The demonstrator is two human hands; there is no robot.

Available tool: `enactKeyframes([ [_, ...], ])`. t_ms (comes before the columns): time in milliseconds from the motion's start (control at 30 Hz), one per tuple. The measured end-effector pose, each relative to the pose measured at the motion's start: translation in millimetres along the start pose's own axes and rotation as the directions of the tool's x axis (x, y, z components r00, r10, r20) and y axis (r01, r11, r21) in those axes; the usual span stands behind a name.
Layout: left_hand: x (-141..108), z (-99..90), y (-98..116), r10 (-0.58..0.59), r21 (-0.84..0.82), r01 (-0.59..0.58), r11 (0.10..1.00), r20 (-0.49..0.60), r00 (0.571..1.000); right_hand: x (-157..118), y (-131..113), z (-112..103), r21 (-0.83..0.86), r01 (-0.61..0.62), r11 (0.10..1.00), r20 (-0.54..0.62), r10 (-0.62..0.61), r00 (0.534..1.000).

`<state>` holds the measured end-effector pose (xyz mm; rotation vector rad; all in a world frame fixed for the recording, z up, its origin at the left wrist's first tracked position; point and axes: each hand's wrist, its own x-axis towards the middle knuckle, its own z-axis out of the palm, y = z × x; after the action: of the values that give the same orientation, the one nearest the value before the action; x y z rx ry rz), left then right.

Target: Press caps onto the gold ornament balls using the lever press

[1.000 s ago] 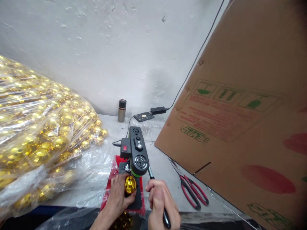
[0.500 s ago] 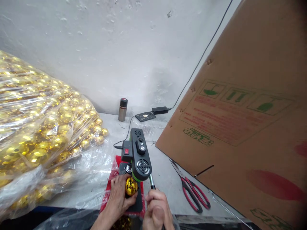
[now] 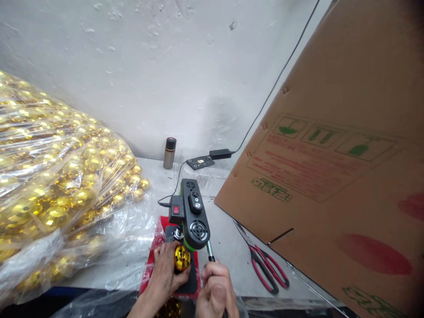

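Between the thumb and fingers of my left hand point(image 3: 164, 269) is a shiny gold faceted ball point(image 3: 182, 258). The ball sits under the front end of a small black bench drill press point(image 3: 195, 216), over its dark base. Whether a bit touches the ball is hidden by the machine's head. My right hand point(image 3: 217, 287) is closed around the drill press's lever point(image 3: 210, 252), to the right of the ball. A red switch point(image 3: 176, 210) shows on the machine's left side. Red cloth or sheeting point(image 3: 148, 278) lies beneath the base.
A clear plastic bag of gold balls point(image 3: 66, 176) fills the left side. To the right stands a large cardboard box point(image 3: 318, 154), with red-handled scissors point(image 3: 265, 265) by its lower edge. A flask point(image 3: 169, 153) and a black power adapter point(image 3: 220, 153) are near the wall.
Hardly anything differs. The view has shifted very slightly; both hands keep the same hold on the ball and the lever.
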<state>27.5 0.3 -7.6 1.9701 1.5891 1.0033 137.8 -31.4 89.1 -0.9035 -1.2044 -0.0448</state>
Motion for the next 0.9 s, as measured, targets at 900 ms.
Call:
enactKeyframes([
  [900,5,-4.9,-3,0.055,0.006,-0.055,0.998,-0.008,0.998,-6,13,-4,0.02,0.05,0.999,0.066,-0.051,0.996],
])
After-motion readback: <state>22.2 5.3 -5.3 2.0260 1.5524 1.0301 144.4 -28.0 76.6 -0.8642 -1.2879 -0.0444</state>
